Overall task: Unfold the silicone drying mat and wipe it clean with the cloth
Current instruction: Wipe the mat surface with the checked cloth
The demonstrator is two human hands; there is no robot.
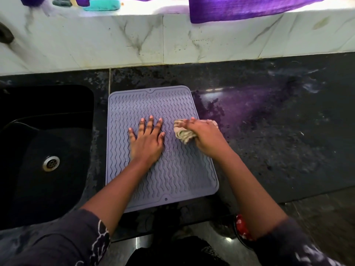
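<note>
Two bare hands work on a grey silicone drying mat (172,169), which lies fully unfolded and flat on the dark stone desk (278,131), just beside the black sink (38,150) at its 9 o'clock side. The left hand (147,140) presses palm-down near the mat's centre, its fingers (150,123) spread wide. The right hand (204,134), at 3 o'clock from the left, has its fingers closed around a bunched beige cloth (183,132) that touches the mat at its right edge.
</note>
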